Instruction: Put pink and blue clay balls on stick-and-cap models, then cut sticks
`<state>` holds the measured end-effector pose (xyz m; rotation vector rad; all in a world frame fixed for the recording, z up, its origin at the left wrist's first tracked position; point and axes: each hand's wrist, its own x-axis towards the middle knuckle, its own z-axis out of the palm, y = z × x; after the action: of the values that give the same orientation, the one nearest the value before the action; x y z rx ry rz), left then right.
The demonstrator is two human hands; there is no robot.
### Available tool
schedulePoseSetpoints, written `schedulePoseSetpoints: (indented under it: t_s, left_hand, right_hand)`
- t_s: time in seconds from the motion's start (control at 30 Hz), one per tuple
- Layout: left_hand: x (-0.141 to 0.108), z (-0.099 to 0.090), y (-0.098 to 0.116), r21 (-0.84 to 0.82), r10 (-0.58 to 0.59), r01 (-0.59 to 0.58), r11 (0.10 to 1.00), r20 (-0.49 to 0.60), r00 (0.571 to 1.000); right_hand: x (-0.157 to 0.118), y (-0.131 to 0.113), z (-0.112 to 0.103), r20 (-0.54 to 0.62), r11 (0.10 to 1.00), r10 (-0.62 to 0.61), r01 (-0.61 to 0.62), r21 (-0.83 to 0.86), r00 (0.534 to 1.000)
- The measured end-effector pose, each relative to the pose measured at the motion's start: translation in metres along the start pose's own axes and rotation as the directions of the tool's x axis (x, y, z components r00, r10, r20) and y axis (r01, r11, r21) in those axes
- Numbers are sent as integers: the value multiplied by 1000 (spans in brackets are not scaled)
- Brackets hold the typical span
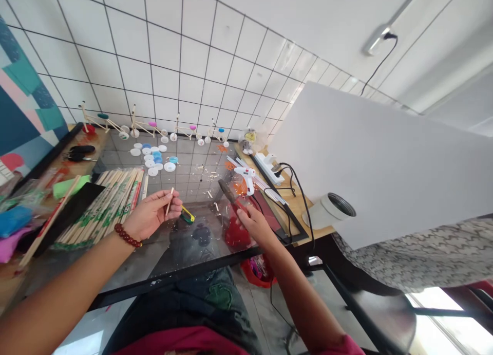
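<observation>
2 large surfaces are filling the upper view: a white tiled wall (173, 52) with dark grout lines is rising behind the work, and a big white board (377, 165) is slanting across the right side. below them, a glass-topped table (123, 273) with a black frame is stretching across the middle of the view. 4 small stick-built bicycle models (142, 124) are standing in a row along the far edge, and white and blue bottle caps (153, 171) are lying scattered in front of them. on the left, a pile of wooden chopsticks (103, 206) in green-printed paper sleeves is lying just beside the left hand (152, 215). that hand is hanging above the glass, its thumb and fingertips pinching a short wooden stick (168, 201) held nearly upright, while the other fingers are curling loosely. a small yellow-and-green object (187, 215), too small to name, is lying just beyond those fingertips. the right hand (256, 225) is wrapping its fingers around a red-handled cutter (236, 203), with the dark metal head tilting away toward the wall. a white hot glue gun (245, 176) is lying just beyond that tool, near a power strip (268, 169). a red bead bracelet (128, 235) is circling the left wrist.
</observation>
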<state>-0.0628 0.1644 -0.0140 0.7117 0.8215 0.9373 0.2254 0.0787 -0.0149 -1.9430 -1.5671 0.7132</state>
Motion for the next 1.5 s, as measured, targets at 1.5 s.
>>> schedulePoseSetpoints:
  t_s: [1.5]
  left_hand:
    - [-3,2,2,24,-135,134,991,62,989]
  right_hand:
    - [14,-63,13,516,859,-370,72,507,773]
